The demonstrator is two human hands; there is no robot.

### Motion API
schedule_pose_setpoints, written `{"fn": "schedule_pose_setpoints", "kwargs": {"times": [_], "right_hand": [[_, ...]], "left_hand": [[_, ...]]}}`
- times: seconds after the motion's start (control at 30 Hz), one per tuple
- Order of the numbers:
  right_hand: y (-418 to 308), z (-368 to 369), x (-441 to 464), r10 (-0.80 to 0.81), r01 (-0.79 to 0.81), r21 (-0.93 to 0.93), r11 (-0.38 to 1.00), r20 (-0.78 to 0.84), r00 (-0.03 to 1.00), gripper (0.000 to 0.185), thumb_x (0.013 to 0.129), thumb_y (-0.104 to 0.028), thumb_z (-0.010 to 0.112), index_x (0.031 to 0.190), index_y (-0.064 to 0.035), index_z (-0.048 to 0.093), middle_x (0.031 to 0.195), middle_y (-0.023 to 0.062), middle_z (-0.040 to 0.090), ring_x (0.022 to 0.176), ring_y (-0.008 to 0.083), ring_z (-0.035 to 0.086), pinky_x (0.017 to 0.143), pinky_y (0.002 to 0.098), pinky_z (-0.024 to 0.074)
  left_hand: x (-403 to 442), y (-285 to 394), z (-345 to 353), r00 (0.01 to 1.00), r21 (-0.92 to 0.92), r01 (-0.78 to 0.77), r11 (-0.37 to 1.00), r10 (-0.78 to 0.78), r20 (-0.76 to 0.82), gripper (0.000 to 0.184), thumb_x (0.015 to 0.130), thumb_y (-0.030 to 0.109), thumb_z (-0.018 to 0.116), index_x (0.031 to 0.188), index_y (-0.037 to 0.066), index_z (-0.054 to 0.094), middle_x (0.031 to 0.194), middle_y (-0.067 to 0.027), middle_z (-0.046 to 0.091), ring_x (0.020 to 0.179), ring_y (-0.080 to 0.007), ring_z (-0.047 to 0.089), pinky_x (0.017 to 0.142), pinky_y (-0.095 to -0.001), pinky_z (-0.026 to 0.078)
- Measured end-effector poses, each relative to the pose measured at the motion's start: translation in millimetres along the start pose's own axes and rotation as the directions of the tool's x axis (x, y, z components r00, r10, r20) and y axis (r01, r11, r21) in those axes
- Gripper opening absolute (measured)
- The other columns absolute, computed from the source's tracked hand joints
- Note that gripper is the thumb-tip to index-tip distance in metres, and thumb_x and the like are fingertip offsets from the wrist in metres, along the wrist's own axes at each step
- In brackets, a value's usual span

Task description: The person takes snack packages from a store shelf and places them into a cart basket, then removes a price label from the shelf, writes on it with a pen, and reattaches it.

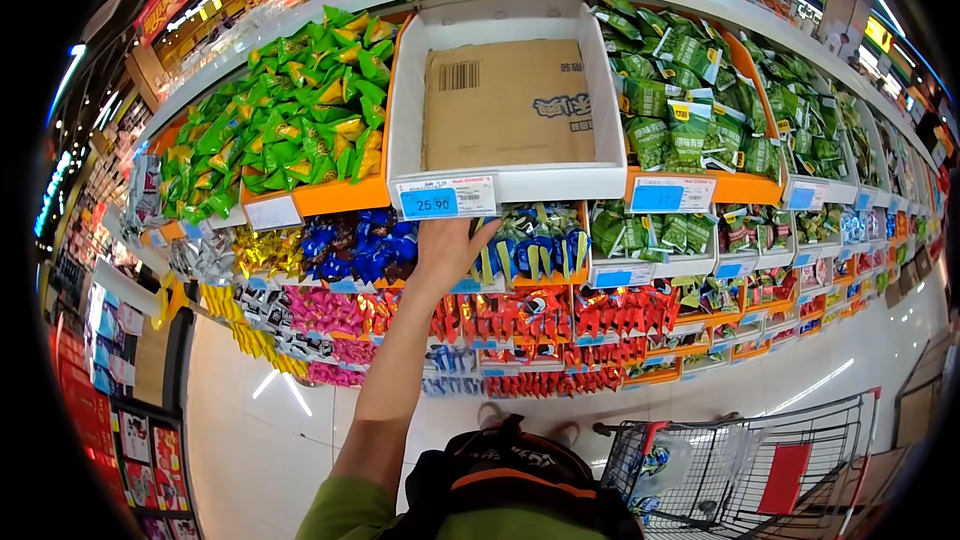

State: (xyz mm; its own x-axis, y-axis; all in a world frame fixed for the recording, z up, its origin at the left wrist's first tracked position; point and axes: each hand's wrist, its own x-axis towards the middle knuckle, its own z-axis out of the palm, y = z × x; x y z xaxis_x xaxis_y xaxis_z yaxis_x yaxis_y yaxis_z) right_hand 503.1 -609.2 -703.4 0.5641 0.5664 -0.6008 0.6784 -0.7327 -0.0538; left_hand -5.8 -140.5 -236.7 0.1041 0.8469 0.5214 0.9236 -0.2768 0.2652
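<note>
My left hand [447, 250] reaches up to the lower edge of a price tag [443, 198] reading 25.90. Its thumb stretches out to the right, while the other fingers are hidden at the tag, so their grip is unclear. Above the tag, a white bin [508, 183] holds a flat brown cardboard piece [500, 105] with a barcode. Green and yellow packets [300, 105] fill the bin to the left, and green snack packets [685, 90] the one to the right. Blue wrapped items [355, 248] lie below, left of the hand. My right hand is out of view.
Lower shelf tiers carry red packets [520, 312] and other colourful packets. A wire shopping cart [700, 470] with a few packets stands at the lower right. A black bag [510, 470] hangs at my front. Tiled floor [255, 430] shows at the lower left.
</note>
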Motion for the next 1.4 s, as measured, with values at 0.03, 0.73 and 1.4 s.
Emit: {"fn": "schedule_pose_setpoints", "kwargs": {"times": [0.03,0.73,1.4], "right_hand": [[1.2,-2.9,1.7,-0.004,0.004,-0.001,1.000,-0.002,1.000,0.027,0.069,-0.024,0.064,0.088,-0.0048,0.066,0.084,0.0162,0.065,0.082,0.0320,0.063,0.069,0.0437,0.0506],[25.9,1.5,32.2,0.447,-0.080,0.714,0.696,-0.344,0.826,0.014,0.067,-0.015,0.054,0.064,-0.0015,0.057,0.051,0.0141,0.052,0.046,0.0332,0.052,0.050,0.0419,0.0459],[-379.3,-373.7,-225.2,-0.787,0.962,0.264,-0.073,-0.608,0.107,0.068,0.072,-0.003,0.074,0.133,-0.0087,0.045,0.135,0.0167,0.046,0.115,0.0295,0.054,0.087,0.0345,0.0486]], "left_hand": [[1.5,-1.0,-0.5,0.999,-0.008,0.026,1.000,-0.026,0.018,0.057,0.082,0.035,0.069,0.122,-0.001,0.052,0.123,-0.0252,0.052,0.114,-0.0440,0.047,0.095,-0.0460,0.039],[4.3,4.2,2.4,0.978,0.072,-0.003,0.997,0.018,-0.209,0.044,0.073,0.029,0.074,0.106,0.002,0.063,0.104,-0.0199,0.062,0.095,-0.0379,0.059,0.083,-0.0427,0.046],[-121.3,110.6,-33.6,0.856,-0.896,0.441,-0.058,-0.275,0.439,0.040,0.085,0.010,0.061,0.124,0.005,0.051,0.113,-0.0049,0.057,0.101,-0.0120,0.054,0.089,-0.0283,0.042]]}}
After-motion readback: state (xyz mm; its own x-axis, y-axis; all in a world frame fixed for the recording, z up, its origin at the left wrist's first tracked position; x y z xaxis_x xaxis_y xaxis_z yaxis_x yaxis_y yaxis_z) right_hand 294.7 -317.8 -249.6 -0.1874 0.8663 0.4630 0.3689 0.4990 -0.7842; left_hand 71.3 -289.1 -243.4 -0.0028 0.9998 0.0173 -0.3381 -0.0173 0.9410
